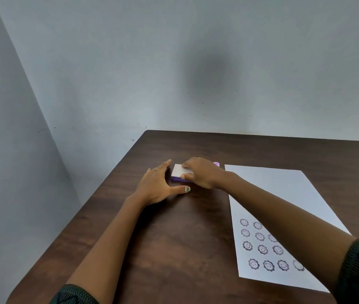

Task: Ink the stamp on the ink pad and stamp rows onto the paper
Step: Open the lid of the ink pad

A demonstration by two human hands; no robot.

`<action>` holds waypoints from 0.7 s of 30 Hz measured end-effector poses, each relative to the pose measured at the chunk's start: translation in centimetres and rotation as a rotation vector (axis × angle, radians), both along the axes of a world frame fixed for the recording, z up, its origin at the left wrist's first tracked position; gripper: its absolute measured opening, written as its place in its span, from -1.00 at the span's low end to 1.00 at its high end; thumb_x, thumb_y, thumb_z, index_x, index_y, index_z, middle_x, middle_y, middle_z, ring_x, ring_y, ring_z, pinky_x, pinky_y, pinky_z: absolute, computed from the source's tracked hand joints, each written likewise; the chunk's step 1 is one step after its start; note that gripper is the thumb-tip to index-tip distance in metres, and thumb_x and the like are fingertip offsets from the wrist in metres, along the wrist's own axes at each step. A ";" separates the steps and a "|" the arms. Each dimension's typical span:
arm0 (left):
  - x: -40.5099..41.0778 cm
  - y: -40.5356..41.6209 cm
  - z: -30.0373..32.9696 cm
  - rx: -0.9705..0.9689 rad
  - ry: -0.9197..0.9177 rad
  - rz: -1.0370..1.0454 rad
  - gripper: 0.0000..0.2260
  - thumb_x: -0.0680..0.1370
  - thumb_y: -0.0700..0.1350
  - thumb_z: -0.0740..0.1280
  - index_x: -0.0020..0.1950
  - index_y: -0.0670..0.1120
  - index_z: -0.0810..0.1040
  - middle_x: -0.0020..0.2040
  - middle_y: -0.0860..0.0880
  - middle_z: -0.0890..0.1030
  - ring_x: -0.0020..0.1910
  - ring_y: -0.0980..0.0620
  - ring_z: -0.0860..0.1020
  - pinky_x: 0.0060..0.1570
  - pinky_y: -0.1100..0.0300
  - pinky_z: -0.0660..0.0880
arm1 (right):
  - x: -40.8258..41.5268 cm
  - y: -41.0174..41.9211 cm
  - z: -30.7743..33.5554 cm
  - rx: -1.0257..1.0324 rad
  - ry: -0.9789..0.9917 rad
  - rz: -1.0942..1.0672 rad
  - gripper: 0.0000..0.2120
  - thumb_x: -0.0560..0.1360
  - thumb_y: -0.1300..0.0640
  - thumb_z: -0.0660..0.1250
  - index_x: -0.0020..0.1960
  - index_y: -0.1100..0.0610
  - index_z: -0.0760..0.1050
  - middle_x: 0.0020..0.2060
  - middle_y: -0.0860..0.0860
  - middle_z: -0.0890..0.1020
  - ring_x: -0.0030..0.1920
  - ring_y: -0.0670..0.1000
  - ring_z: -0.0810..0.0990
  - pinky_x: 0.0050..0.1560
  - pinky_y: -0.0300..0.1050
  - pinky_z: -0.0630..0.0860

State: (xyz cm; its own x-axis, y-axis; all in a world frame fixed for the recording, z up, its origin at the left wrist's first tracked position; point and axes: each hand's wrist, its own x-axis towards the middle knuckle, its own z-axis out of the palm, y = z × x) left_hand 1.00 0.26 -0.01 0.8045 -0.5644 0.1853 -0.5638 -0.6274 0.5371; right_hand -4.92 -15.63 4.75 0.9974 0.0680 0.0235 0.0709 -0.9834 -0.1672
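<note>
The ink pad lies flat, long axis left-right; right hand pinches its lid, left hand rests open beside it.

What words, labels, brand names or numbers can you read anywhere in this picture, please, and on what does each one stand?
None can be read.
Paper: only stamped smiling flower faces, no letters or numbers.
Ink pad: its pale lid shows no print that I can make out; both hands partly cover it.
Small purple thing behind the right hand: mostly hidden, nothing legible.
Table and wall: no writing.
</note>
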 end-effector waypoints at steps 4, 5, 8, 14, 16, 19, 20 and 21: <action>-0.2 0.5 0.8 0.075 0.066 -0.033 -0.06 0.29 0.34 0.42 0.52 -0.01 0.11 0.51 -0.04 0.25 0.47 -0.04 0.19 0.47 -0.04 -0.06 | -1.1 0.1 -0.3 0.033 -0.007 0.018 -0.56 0.53 -0.02 0.22 0.32 0.19 0.36 0.27 0.17 0.47 0.24 0.15 0.43 0.28 0.08 0.35; -0.3 0.6 1.0 0.105 0.083 -0.047 -0.06 0.29 0.33 0.43 0.52 0.00 0.10 0.52 -0.03 0.23 0.48 -0.03 0.17 0.48 -0.06 -0.10 | -1.6 0.2 -0.5 0.046 -0.019 0.022 -0.56 0.53 -0.02 0.22 0.32 0.18 0.36 0.28 0.16 0.47 0.24 0.14 0.43 0.28 0.06 0.35; -0.9 1.2 1.7 0.181 0.149 -0.100 -0.08 0.29 0.30 0.45 0.51 0.06 0.10 0.52 -0.01 0.19 0.50 -0.02 0.10 0.48 -0.10 -0.18 | -2.9 0.6 -1.2 0.083 -0.059 0.024 -0.54 0.53 -0.04 0.21 0.34 0.16 0.34 0.31 0.12 0.46 0.26 0.10 0.42 0.29 0.01 0.30; -2.1 2.4 2.8 0.211 0.257 -0.223 -0.31 0.29 0.17 0.52 0.34 0.16 0.32 0.47 0.09 0.22 0.52 0.07 -0.05 0.44 -0.08 -0.32 | -6.1 1.5 -1.5 0.126 -0.119 0.089 -0.55 0.52 -0.04 0.22 0.33 0.17 0.36 0.30 0.12 0.49 0.24 0.09 0.42 0.26 0.06 0.35; -2.1 2.6 3.0 0.243 0.292 -0.266 -0.37 0.29 0.15 0.53 0.28 0.19 0.35 0.50 0.09 0.16 0.52 0.09 -0.15 0.43 -0.10 -0.36 | -6.9 1.9 -1.6 0.116 -0.128 0.104 -0.54 0.52 -0.05 0.21 0.33 0.16 0.36 0.29 0.11 0.49 0.23 0.09 0.42 0.24 0.09 0.36; -2.1 2.8 3.1 0.299 0.320 -0.300 -0.41 0.28 0.14 0.54 0.22 0.25 0.35 0.56 0.05 -0.02 0.51 0.07 -0.25 0.42 -0.14 -0.38 | -7.8 2.4 -1.8 0.107 -0.154 0.119 -0.54 0.51 -0.07 0.21 0.33 0.14 0.37 0.28 0.09 0.50 0.21 0.09 0.42 0.21 0.08 0.36; -2.1 2.9 3.2 0.309 0.323 -0.306 -0.42 0.28 0.14 0.54 0.21 0.25 0.35 0.57 0.05 -0.04 0.51 0.07 -0.26 0.42 -0.14 -0.38 | -8.1 2.5 -1.9 0.108 -0.165 0.123 -0.53 0.51 -0.08 0.21 0.33 0.14 0.37 0.27 0.09 0.50 0.20 0.09 0.42 0.19 0.07 0.36; -2.1 2.9 3.2 0.320 0.322 -0.312 -0.42 0.28 0.13 0.54 0.21 0.25 0.36 0.57 0.05 -0.05 0.51 0.07 -0.26 0.42 -0.14 -0.37 | -8.3 2.7 -2.0 0.108 -0.172 0.127 -0.53 0.51 -0.09 0.21 0.33 0.14 0.36 0.28 0.09 0.50 0.20 0.09 0.41 0.19 0.07 0.36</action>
State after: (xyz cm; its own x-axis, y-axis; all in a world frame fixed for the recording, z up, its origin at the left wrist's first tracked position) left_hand -1.14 3.21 3.20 0.5778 -0.7728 -0.2625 -0.5880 -0.6172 0.5228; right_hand -13.19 -12.96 2.76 0.9616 0.1808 0.2065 0.2298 -0.9417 -0.2456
